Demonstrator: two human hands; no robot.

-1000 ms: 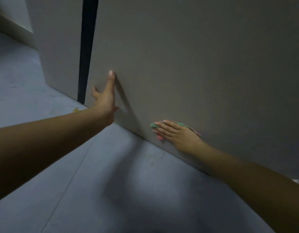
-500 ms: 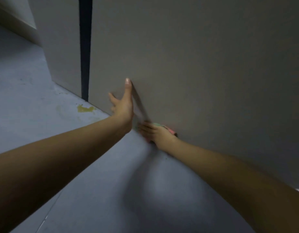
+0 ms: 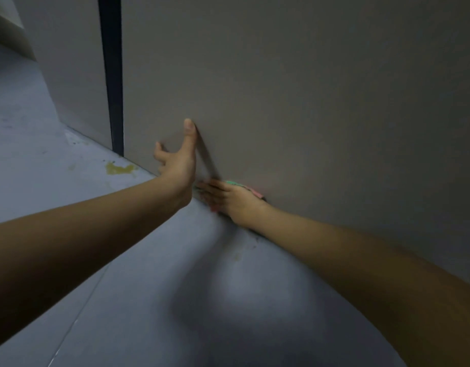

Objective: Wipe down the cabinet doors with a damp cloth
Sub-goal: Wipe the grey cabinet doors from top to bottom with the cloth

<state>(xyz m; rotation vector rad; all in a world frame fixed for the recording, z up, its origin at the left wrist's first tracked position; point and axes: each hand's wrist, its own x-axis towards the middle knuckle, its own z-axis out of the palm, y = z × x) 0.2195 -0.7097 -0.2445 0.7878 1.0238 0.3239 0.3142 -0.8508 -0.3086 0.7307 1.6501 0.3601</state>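
Observation:
A wide grey cabinet door (image 3: 294, 96) fills most of the view, its bottom edge close to the floor. My left hand (image 3: 179, 160) is flat against the door with straight fingers pointing up. Just to its right and lower, my right hand (image 3: 228, 201) presses a green and pink cloth (image 3: 244, 188) flat onto the door's bottom edge. Most of the cloth is hidden under the hand; the fingers are blurred.
A dark vertical gap (image 3: 112, 75) separates this door from a second grey panel (image 3: 70, 62) on the left. The blue-grey floor (image 3: 122, 300) carries a yellowish stain (image 3: 120, 168) near the gap. My shadow falls on the floor below the hands.
My right hand has slid the cloth leftward along the door's bottom edge, ending close beside the left hand. The left hand stays flat on the door.

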